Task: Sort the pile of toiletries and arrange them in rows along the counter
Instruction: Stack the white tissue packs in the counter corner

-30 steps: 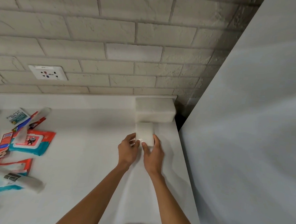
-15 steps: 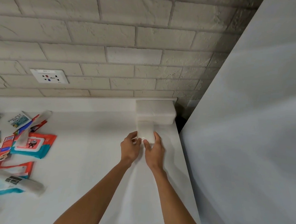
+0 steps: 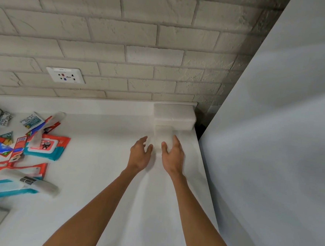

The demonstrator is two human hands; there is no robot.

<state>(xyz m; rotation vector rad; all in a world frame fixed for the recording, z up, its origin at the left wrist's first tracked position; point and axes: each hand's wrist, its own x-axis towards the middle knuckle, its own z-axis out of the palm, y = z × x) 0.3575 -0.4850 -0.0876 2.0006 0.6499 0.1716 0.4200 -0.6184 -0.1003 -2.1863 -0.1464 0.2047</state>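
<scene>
White small pack (image 3: pixel 162 137) sits butted against a bigger pack (image 3: pixel 173 116) in the bench's (image 3: pixel 101 157) far corner, likely starting a row, left hand (image 3: pixel 140 155) and right hand (image 3: pixel 171 157) flanking it with fingers (image 3: pixel 176 142) loose, gripping nothing, the unsorted pile (image 3: pixel 44 145) well apart.

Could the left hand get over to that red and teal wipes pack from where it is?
Probably yes: the left hand is open, holding nothing, and nothing stands on the counter between it and the wipes pack.
</scene>
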